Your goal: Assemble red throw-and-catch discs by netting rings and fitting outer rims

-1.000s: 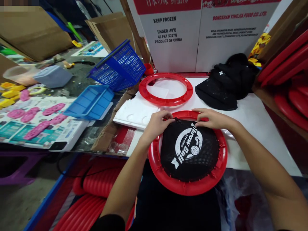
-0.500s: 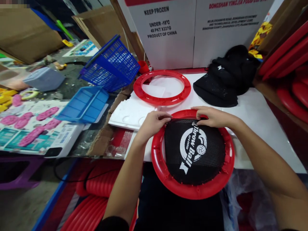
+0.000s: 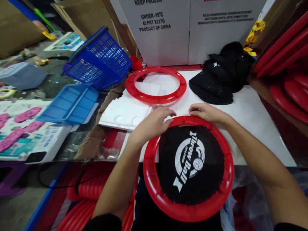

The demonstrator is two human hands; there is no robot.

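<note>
Your left hand parted, right hand curled, grip unclear; black mesh, gapped at left, could slip off red ring.

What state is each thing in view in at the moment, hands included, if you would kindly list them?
Left hand: open, fingers slightly curved
Right hand: fingers curled; grip unclear
Near red ring: mesh lying across its opening
Black mesh: spread out, print showing
Far red ring: lying flat
Black fabric: heaped
Dark blue basket: tilted
Light blue tray: open-topped
White carton: upright
</note>
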